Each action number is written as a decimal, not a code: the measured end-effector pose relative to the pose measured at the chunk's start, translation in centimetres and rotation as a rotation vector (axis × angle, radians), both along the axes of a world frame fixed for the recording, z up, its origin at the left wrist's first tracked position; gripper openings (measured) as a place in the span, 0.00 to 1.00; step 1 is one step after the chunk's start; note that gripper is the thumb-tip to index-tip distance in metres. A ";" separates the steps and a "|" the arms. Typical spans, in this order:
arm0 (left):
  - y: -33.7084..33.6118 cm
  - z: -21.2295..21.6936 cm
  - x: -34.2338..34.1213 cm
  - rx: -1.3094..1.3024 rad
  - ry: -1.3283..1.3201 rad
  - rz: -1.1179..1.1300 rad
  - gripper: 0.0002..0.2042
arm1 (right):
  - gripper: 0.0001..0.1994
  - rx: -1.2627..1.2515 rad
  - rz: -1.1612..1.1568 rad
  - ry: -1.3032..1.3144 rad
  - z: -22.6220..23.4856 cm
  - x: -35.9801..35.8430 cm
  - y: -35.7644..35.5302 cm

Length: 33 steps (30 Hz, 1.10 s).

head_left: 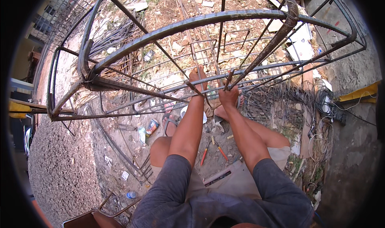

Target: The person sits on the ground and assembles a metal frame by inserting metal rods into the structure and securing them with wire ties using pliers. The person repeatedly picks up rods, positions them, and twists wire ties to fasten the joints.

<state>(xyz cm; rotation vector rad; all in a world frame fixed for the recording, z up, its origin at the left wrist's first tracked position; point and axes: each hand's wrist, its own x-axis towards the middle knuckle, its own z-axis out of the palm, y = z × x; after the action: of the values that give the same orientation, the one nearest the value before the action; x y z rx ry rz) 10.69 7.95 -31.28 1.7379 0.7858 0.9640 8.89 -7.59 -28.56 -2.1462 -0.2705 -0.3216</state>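
Left hand [198,74], right hand [229,96] clasp rebar cage [232,15] along near edge; even pressure from both likely limits twisting.

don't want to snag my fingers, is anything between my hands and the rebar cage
Nothing visible stands between them: the left hand and right hand are both at bars of the rebar cage. The red-handled tool lies on the ground nearer the body, out of the way.
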 end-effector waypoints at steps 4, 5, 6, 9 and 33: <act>-0.7 -0.3 -1.0 -0.176 0.024 -0.108 0.19 | 0.04 -0.058 -0.040 0.100 0.9 -0.9 -0.2; -0.9 -0.3 -1.1 -0.194 0.019 -0.132 0.18 | 0.04 -0.067 -0.052 0.133 0.7 -0.8 -0.5; -1.2 -0.3 -1.5 -0.211 0.015 -0.155 0.17 | 0.05 -0.061 -0.030 0.102 0.4 -0.6 -0.6; -2.5 -0.1 -2.8 -0.093 0.237 -0.281 0.16 | 0.07 -0.063 0.012 0.065 -0.2 0.2 -1.3; -3.7 -3.0 -8.4 -0.103 0.107 -0.229 0.23 | 0.32 -0.266 0.103 0.533 1.2 -4.6 -2.6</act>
<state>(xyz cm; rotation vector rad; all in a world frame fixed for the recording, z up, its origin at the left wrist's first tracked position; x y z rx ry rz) 2.27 4.30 -34.30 1.7567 0.6745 0.6708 4.26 -10.18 -27.36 -2.3745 -0.1172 0.3655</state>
